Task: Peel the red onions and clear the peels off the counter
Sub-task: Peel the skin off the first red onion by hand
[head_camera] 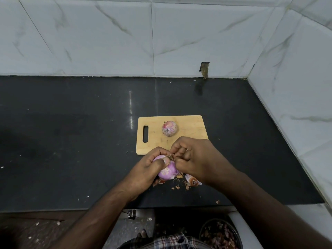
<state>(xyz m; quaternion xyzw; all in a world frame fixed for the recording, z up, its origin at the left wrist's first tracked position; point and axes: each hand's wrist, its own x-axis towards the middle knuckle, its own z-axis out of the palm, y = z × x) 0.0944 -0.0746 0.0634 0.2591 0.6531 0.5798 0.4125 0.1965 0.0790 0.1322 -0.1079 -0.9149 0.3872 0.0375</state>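
At the near edge of the black tabletop, toward 6 o'clock of the wooden cutting board, the left hand grips a partly peeled red onion, thumb curled over its top. The right hand pinches the dry skin at the onion's root end, fingers closed together. Loose peels lie on the tabletop directly beneath the hands. A second onion, skin on, rests on the board at 12 o'clock of the hands. A bin holding peels stands below at 5 o'clock.
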